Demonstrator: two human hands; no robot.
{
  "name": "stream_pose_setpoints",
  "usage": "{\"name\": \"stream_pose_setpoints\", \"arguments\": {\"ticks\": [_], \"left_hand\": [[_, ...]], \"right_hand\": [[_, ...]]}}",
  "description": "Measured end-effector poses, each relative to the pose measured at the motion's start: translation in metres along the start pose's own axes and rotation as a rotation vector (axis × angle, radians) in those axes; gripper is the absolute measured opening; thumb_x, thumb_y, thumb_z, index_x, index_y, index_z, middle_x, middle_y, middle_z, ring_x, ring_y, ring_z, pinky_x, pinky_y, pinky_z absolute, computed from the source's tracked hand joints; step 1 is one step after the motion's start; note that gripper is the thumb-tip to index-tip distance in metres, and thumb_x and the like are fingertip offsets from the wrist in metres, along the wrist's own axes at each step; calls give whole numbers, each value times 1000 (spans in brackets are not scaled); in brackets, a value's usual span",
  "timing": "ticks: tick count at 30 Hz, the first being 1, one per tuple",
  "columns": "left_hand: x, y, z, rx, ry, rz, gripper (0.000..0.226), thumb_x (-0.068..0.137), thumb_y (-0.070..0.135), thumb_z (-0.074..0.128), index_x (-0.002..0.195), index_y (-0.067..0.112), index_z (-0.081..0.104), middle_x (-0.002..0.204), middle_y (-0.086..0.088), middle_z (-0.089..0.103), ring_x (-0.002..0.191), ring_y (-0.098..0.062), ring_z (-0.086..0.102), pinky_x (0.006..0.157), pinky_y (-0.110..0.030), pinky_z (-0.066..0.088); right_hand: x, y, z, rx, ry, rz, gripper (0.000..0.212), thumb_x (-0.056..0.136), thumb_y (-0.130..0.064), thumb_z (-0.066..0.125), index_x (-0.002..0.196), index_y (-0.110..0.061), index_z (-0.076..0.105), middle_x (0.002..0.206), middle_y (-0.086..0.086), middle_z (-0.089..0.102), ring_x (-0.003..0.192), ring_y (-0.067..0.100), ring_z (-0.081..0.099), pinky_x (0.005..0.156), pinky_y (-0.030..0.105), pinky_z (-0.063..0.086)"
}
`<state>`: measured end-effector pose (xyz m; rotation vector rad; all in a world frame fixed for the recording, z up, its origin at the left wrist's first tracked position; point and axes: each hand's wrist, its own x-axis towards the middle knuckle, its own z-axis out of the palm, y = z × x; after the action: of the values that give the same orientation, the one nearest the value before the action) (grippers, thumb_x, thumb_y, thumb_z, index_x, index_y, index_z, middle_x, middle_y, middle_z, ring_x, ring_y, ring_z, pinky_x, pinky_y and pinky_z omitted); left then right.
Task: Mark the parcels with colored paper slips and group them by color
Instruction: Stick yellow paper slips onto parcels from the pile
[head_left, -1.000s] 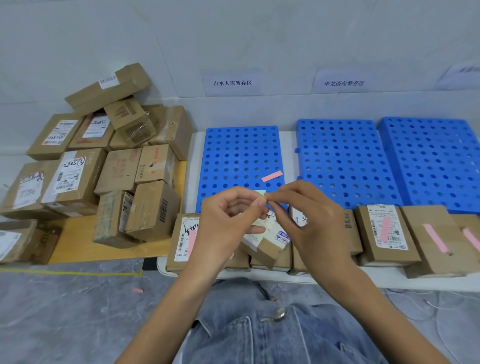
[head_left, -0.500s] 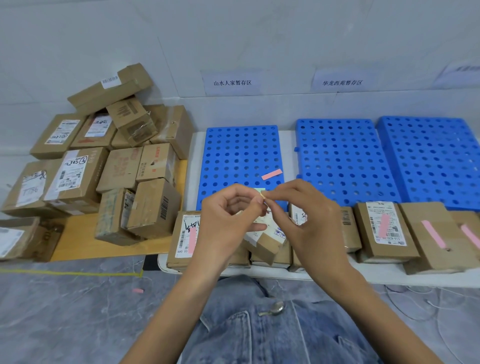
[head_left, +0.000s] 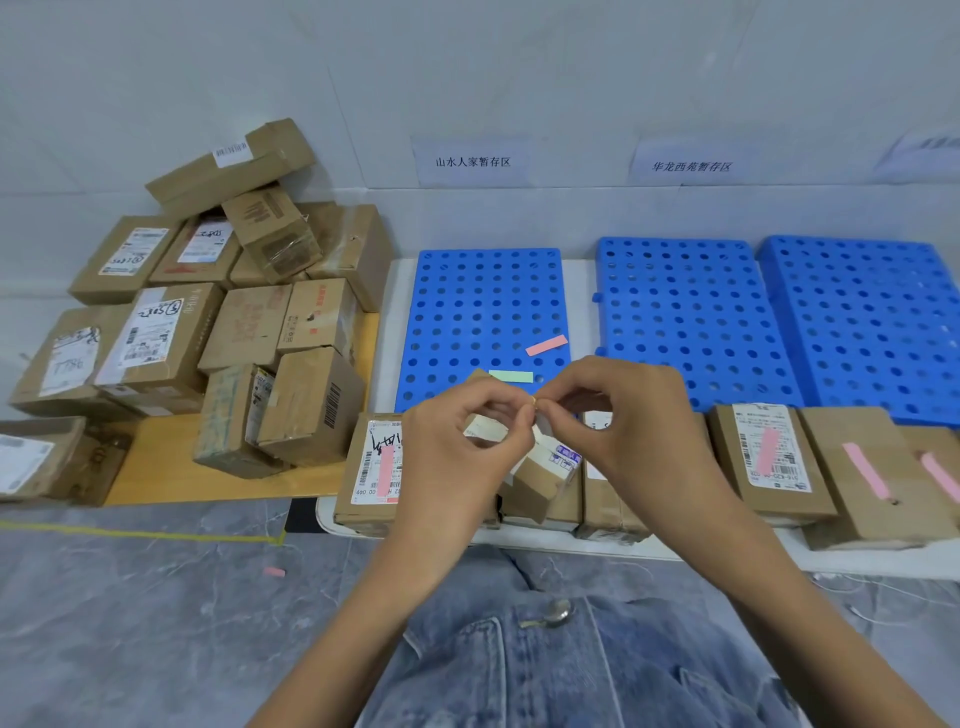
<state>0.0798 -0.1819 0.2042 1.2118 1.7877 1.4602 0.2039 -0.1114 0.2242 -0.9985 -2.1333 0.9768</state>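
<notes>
My left hand (head_left: 457, 447) and my right hand (head_left: 628, 421) meet fingertip to fingertip over the table's front edge and pinch a small pale paper slip (head_left: 535, 401) between them. Under them sits a small tilted parcel (head_left: 540, 475) with a white label, partly hidden by my left hand. A green slip (head_left: 511, 376) shows just above my hands beside a brown box corner. A loose pink slip (head_left: 546, 345) lies on the left blue pallet (head_left: 488, 296). Parcels with pink slips line the front edge (head_left: 371, 467), (head_left: 769, 457), (head_left: 867, 473).
A pile of several unmarked parcels (head_left: 234, 322) fills the orange board (head_left: 208, 486) at left. Two more blue pallets (head_left: 680, 312), (head_left: 872, 312) lie on the white table under paper wall signs (head_left: 472, 162). A pink scrap (head_left: 274, 572) lies on the floor.
My hands have stayed together at the same spot, still pinching. The green slip has come into fuller view above my fingers.
</notes>
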Motion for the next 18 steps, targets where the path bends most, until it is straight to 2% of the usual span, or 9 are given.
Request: {"name": "stream_pose_setpoints", "arguments": {"ticks": [3,5,9,13,16,18], "left_hand": [[0,-1,0,-37,-17,-33,11,81,4,70,77,14,73,71,6,69,70,-8,65,65,-47,58],[-1,-1,1,-47,-17,-42,10,81,4,70,77,13,72,71,5,69,70,-8,65,65,-49,57],[-3,1,4,-73,-10,-52,12,82,4,69,77,14,72,72,5,69,69,-7,66,64,-47,58],[-4,-2,2,-116,-33,-47,13,84,5,69,78,16,73,74,3,71,73,-10,67,60,-42,59],[-5,-3,0,-137,-52,-45,11,84,7,69,79,15,73,73,1,71,74,-11,66,54,-33,58],[-6,-4,1,-114,-41,-34,8,84,8,69,80,14,74,73,2,71,74,-10,66,54,-36,59]], "right_hand": [[-1,-1,0,-19,-2,-11,9,79,3,70,75,-5,72,67,-5,66,77,8,62,74,15,50],[-3,-1,2,-37,19,-29,8,79,3,69,75,-4,71,67,1,67,76,10,60,74,16,50],[-8,-3,4,64,84,57,12,80,3,65,72,-5,68,65,-2,65,71,9,62,63,6,46],[-11,-2,-1,146,70,107,14,83,-2,68,75,-13,71,69,-7,70,71,6,65,62,9,49],[-12,1,-3,127,45,95,8,82,-4,70,80,-11,74,75,-6,72,74,5,66,66,12,52],[-11,1,-3,98,29,56,7,82,-4,70,79,-9,75,74,-3,71,74,7,65,69,14,52]]}}
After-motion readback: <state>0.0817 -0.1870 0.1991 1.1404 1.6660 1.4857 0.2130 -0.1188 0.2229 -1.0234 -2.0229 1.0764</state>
